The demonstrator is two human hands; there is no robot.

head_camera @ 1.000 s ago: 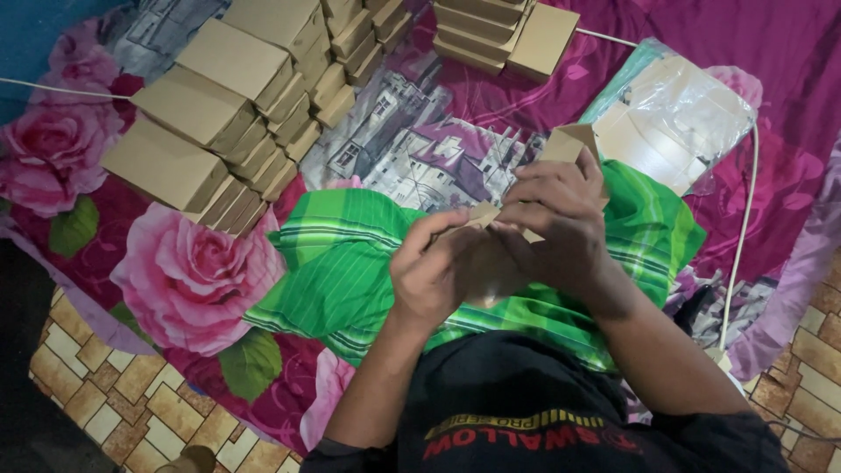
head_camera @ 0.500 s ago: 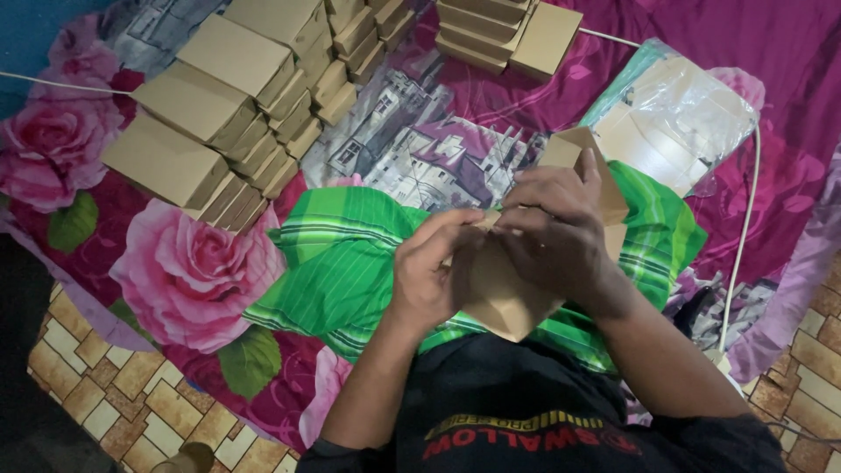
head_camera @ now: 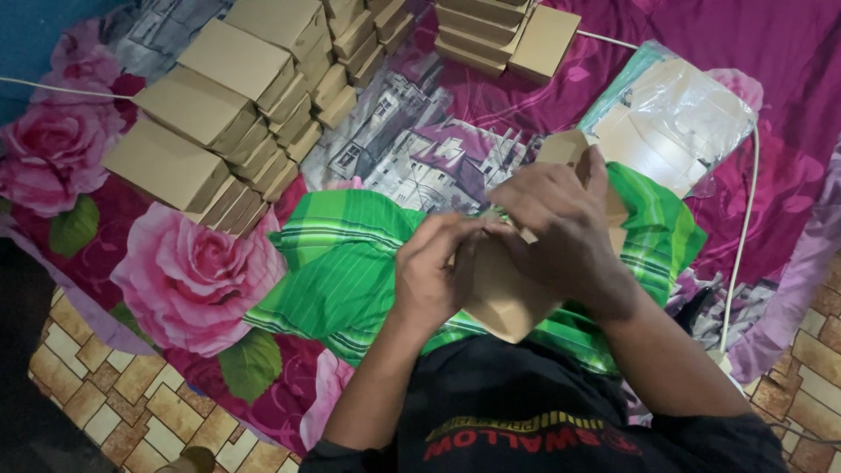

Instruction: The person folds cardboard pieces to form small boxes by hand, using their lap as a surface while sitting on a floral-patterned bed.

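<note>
Both my hands hold one flat brown cardboard piece [head_camera: 504, 298] over my lap, above a green striped cloth [head_camera: 350, 254]. My left hand [head_camera: 434, 271] grips its left edge with the fingers curled over the top. My right hand [head_camera: 565, 232] covers the upper right part, fingers bent on a fold. One corner of the cardboard sticks up behind my right hand, and its lower corner points toward my black shirt.
Rows of folded brown boxes [head_camera: 219, 114] are stacked at the upper left, more [head_camera: 508, 35] at the top middle. A clear plastic bag of flat cardboard [head_camera: 674, 123] lies at the right by a white cable [head_camera: 745, 228]. A floral sheet [head_camera: 188, 271] covers the tiled floor [head_camera: 105, 403].
The cardboard has opened out and dropped lower between my hands, showing a wider face. My left hand has shifted along its left edge; my right hand stays on top.
</note>
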